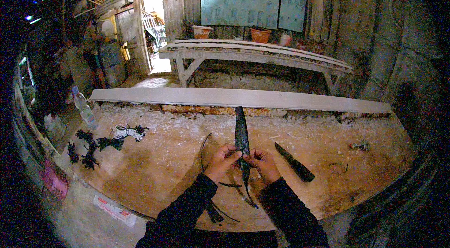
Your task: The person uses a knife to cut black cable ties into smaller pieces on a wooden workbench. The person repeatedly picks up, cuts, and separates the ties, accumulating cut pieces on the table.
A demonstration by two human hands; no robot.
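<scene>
My left hand (221, 163) and my right hand (264, 164) are closed side by side on a long, dark, tapered piece (241, 128), thumbs pressed on its front. It stands roughly lengthwise away from me over the wooden table (159, 163), and a thin dark tail curls down below my hands. I cannot make out its material or exact kind. To the right of my right hand lies a similar dark tapered piece (295, 163). Thin dark strips (229, 201) lie below my hands, and a curved one (204, 147) is left of my left hand.
Bundles of black cord (89, 154) and a white cord bundle (127, 132) lie on the left. A clear plastic bottle (84, 110) stands beyond them. A pale board (234, 97) runs along the far edge. Behind it is a bench (262, 53) near potted containers (260, 36).
</scene>
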